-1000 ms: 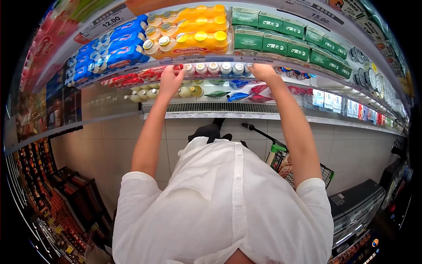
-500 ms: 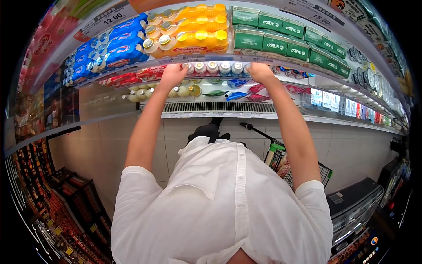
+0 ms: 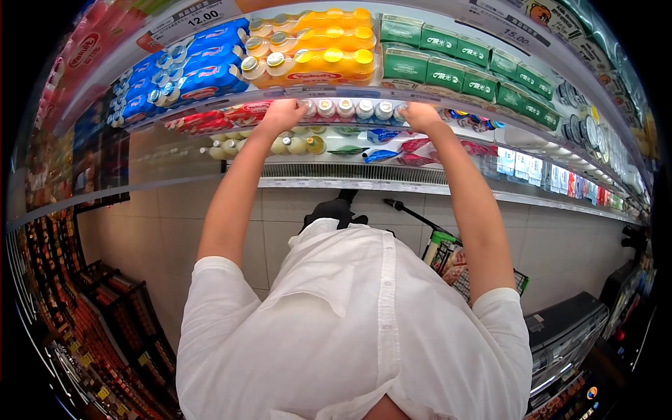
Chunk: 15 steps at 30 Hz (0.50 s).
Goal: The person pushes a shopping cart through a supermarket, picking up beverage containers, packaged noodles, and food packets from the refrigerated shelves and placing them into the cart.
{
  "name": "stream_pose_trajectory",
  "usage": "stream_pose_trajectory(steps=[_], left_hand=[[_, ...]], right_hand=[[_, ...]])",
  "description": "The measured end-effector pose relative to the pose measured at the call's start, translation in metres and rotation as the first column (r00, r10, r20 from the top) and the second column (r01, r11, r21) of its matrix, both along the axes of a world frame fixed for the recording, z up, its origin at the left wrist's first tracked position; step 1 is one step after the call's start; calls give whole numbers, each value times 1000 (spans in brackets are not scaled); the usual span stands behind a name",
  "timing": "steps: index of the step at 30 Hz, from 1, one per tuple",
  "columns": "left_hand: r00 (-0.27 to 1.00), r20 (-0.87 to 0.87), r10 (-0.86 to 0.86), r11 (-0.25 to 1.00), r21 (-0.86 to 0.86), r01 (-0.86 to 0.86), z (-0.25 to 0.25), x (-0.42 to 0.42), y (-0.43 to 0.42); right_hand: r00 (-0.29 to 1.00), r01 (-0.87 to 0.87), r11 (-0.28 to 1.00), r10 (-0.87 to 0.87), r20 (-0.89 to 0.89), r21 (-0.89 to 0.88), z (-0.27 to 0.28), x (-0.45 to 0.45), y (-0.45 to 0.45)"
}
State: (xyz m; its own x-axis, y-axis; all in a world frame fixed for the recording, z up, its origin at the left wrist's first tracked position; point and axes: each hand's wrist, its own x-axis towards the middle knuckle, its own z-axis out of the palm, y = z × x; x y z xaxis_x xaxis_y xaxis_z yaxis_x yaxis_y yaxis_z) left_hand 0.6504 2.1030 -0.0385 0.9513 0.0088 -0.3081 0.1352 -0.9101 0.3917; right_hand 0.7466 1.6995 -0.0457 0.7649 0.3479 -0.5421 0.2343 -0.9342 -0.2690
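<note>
A row of small capped bottles [image 3: 345, 108] stands on the shelf below the top one, white and pink toward the left, bluish toward the right. My left hand [image 3: 283, 115] is at the row's left end, its fingers closed at the end bottle beside red packs [image 3: 246, 112]. At the opposite end, my right hand [image 3: 421, 117] has its fingers curled at the last bluish bottle. The upper shelf's edge partly covers the bottles and my fingertips. Both arms reach forward, roughly level with each other.
Above are blue bottle packs [image 3: 203, 77], orange Yakult packs [image 3: 322, 66] and green cartons [image 3: 444, 73] on the top shelf. Pale round-ended bottles [image 3: 295, 145] and colourful pouches [image 3: 381, 155] sit lower. A shopping trolley [image 3: 448, 262] stands on the floor at right.
The view has shifted slightly, so the shelves appear a little further right. Both hands remain at the two ends of the bottle row.
</note>
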Motion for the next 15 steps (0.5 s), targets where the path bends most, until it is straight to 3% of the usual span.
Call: stream_pose_trajectory(steps=[4,9,10,12,13,15], left_hand=[[999,41,6,1000,-11,-5,-3,0,1],[999,-54,-5,1000,9,5,2,3,0],[999,-54,-5,1000,10,6,2,3,0],[999,-31,-6,1000,-9,5,0,3,1],[999,-31,-7,1000,-9,7,1,2,1],[1000,-1,-25,1000,-14,25,2,2,1]], right_hand=[[1000,14,1000,-14,-26,-2,-4,1,-3],[949,-87,980,28,313,176,-25,-9,-21],[949,-87,980,27,313,178,-19,-17,-22],[938,92,948,-185,292,304,-3,-39,-30],[938,93,948,-186,292,304,7,-52,-35],[935,242,858,-331,128,453,26,-83,-46]])
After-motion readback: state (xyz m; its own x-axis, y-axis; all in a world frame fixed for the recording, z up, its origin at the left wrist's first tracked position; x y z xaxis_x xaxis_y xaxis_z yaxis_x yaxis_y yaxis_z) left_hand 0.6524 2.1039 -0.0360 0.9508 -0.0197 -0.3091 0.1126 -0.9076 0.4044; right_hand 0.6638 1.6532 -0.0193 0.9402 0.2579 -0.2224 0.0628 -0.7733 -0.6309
